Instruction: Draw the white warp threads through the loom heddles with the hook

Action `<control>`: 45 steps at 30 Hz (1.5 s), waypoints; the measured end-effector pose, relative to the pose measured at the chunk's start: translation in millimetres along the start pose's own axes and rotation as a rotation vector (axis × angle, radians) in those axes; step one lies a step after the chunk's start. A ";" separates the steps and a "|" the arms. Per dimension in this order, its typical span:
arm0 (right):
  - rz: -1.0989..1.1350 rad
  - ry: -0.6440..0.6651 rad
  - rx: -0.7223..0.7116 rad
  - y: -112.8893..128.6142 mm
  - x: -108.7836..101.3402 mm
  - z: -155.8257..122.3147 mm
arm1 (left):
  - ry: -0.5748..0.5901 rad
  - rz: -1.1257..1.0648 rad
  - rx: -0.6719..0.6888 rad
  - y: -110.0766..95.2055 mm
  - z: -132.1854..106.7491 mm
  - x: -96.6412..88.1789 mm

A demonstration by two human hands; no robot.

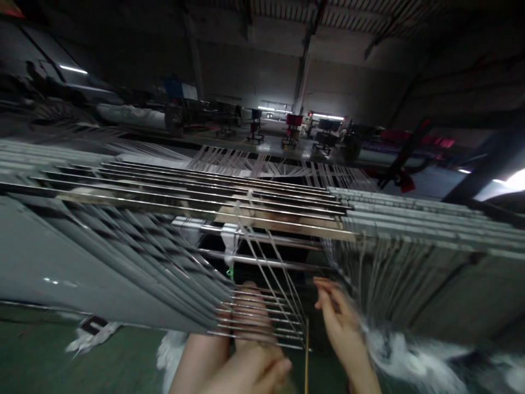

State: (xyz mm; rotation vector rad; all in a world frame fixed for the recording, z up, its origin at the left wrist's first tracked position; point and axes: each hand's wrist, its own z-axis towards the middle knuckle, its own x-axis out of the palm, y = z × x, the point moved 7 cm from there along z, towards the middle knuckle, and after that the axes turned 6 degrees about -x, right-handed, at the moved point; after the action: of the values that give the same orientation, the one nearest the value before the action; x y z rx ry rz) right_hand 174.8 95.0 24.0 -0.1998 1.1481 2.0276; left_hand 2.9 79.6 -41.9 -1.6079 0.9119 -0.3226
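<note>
A dim weaving hall stretches back under a corrugated roof (353, 13), split by a pale pillar (302, 76). Strip lights (328, 116) glow along the far wall beside red trolleys (293, 120). At left a long white roll (131, 115) lies on a machine; at right a red lever (404, 158) juts up. White fluff (88, 339) litters the green floor (49, 355) nearby.

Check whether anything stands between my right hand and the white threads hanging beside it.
Nothing visible does: the right hand is blurred but right at the edge of the white threads. The metal rods cross only in front of the left hand.
</note>
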 end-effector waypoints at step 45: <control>0.212 0.156 0.058 26.4 21.5 9.5 | -1.071 0.968 0.138 -50.2 4.9 -136.7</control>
State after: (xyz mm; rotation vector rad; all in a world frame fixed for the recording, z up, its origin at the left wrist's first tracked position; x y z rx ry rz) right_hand 143.9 106.8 36.6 -0.2179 1.3730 2.1906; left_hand -64.4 179.2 40.4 -0.8214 0.6599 1.0350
